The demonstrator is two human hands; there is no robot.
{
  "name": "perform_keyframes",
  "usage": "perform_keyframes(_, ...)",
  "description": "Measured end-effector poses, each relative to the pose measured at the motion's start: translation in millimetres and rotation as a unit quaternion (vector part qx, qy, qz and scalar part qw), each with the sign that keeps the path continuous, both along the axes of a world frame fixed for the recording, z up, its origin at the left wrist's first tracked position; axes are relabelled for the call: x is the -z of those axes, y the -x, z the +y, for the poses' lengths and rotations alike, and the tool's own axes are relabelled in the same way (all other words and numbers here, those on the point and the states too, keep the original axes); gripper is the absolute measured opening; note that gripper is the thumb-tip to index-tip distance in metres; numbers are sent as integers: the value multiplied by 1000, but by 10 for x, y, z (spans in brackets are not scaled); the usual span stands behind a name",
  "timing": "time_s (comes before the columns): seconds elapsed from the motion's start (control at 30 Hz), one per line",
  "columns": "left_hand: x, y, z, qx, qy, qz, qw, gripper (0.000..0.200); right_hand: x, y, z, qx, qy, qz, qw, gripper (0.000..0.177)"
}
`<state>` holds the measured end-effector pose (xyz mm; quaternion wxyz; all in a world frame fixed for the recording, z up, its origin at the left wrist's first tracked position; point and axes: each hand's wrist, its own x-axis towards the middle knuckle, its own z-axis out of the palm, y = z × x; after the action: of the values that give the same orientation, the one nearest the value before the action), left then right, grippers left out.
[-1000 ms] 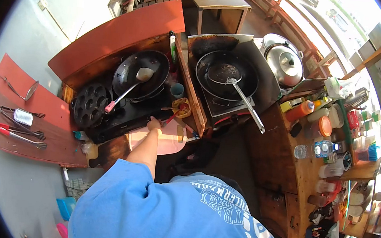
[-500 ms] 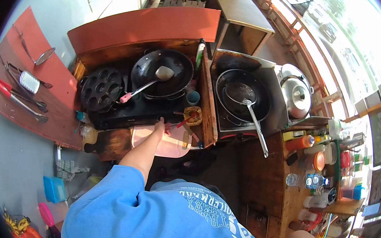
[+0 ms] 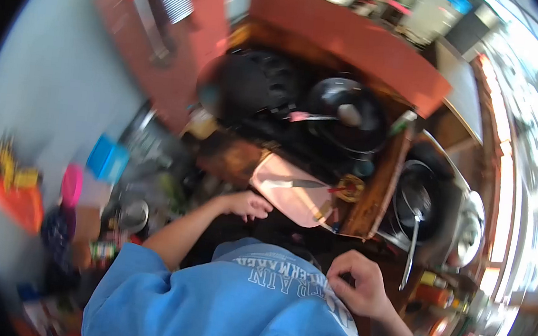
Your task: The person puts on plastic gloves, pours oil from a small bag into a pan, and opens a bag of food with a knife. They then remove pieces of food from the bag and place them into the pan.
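Observation:
My left hand (image 3: 249,206) hangs just in front of the pink cutting board (image 3: 291,204), near its left side. Its fingers are loosely bent and slightly apart, with nothing visible in them. What looks like a knife (image 3: 290,183), blurred, lies across the board. Close to my shirt front, my right hand (image 3: 356,283) is curled, thumb towards the fingers; I see nothing in it. Right of the board sits a small yellowish container (image 3: 348,188) with something red in it. Behind stands a black wok (image 3: 334,126) with a pink-handled turner (image 3: 350,115) resting inside.
A dark molded pan (image 3: 258,83) sits left of the wok. Beyond a wooden partition (image 3: 383,192), a second wok (image 3: 404,210) holds a long-handled strainer (image 3: 417,215). A lidded pot (image 3: 468,229) stands farther right. At left are a blue container (image 3: 108,158) and blurred kitchenware.
My view has swung left. My left hand has drawn back from the far edge of the board to its front. My right hand has come from the right-hand shelves to my chest.

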<state>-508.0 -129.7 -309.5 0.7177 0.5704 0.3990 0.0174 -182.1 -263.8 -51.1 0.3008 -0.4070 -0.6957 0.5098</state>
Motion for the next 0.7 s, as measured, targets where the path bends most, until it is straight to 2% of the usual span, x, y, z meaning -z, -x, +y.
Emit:
perform_keyframes(0.03, -287, 276, -162, -62, 11, -85, 994, 49, 354, -32, -14, 50, 78, 4, 996, 6)
perform_keyframes(0.07, -642, 569, -318, -151, 59, -214, 963, 62, 614, -94, -24, 74, 175, 60, 980, 10)
perform_keyframes(0.1, -1110, 771, -588, -293, 74, -270, 914, 78, 858, -178, 30, 95, 269, 104, 953, 13)
perform_keyframes(0.13, -1325, 989, -882, -378, -16, -306, 874, 73, 1099, -288, 41, 104, 343, 118, 926, 18)
perform_keyframes(0.17, -1517, 1155, -1260, -450, -109, -326, 824, 69, 1229, -345, 43, 51, 362, 101, 925, 18)
perform_keyframes(0.23, -2070, 1386, -2151, -425, -272, -90, 859, 80, 1471, -417, 96, 113, 497, 252, 823, 20)
perform_keyframes(0.27, -2364, 1345, -2574, -488, -268, -71, 828, 86, 1652, -486, 130, 87, 527, 263, 804, 23)
perform_keyframes(0.33, -2596, 1230, -3185, -569, -364, -224, 703, 96, 1756, -409, 179, 69, 559, 235, 792, 23)
perform_keyframes(0.37, -2620, 1193, -3410, -560, -460, -377, 577, 100, 1779, -360, 213, 72, 576, 225, 782, 24)
perform_keyframes(0.4, -2648, 1180, -3667, -572, -465, -369, 566, 100, 1794, -298, 258, 53, 583, 208, 784, 24)
perform_keyframes(0.43, -2681, 1174, -3933, -603, -455, -159, 636, 102, 1781, -227, 295, 40, 588, 195, 784, 24)
perform_keyframes(0.47, -2702, 1150, -4122, -605, -417, 56, 676, 104, 1753, -138, 343, 23, 582, 187, 791, 25)
perform_keyframes(0.5, -2707, 1070, -4233, -615, -414, 61, 668, 104, 1717, -51, 379, 9, 576, 180, 797, 25)
perform_keyframes(0.53, -2704, 966, -4309, -624, -461, -123, 619, 105, 1663, 31, 402, 5, 572, 180, 800, 24)
perform_keyframes(0.63, -2786, 921, -4451, -671, -517, -225, 482, 107, 1534, 226, 450, -13, 552, 187, 813, 23)
perform_keyframes(0.7, -2652, 1000, -4544, -729, -408, 136, 534, 108, 1586, 248, 518, -21, 555, 174, 813, 24)
